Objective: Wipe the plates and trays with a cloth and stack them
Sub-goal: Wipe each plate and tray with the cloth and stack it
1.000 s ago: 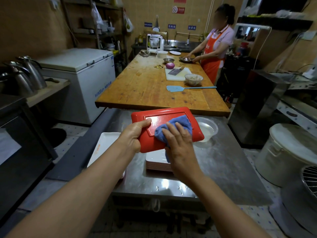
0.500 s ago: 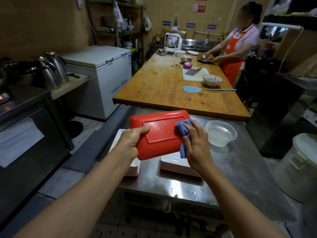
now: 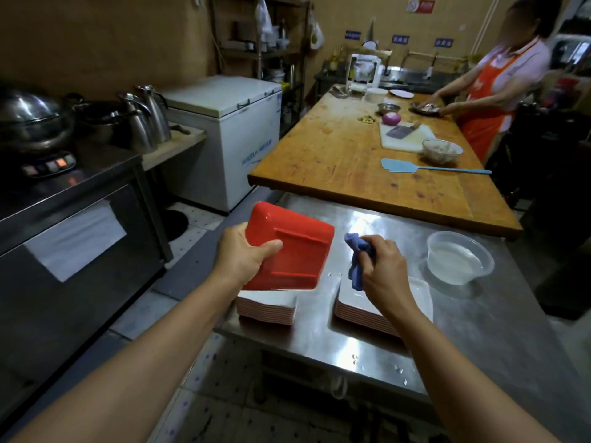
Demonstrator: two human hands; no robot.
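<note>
No legible writing (freezer lettering blurred). Left grip [image 3: 248,257] clamped on one red tray [image 3: 289,247]; right grip [image 3: 385,266] bunching one blue cloth [image 3: 358,259]; two plate stacks [image 3: 267,310] on worktop [image 3: 479,327].

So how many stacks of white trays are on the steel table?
2. One stack lies under the red tray near the table's left edge; the other stack lies beneath the right hand.

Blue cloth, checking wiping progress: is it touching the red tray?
No, the blue cloth in the right hand hangs apart from the red tray.
</note>
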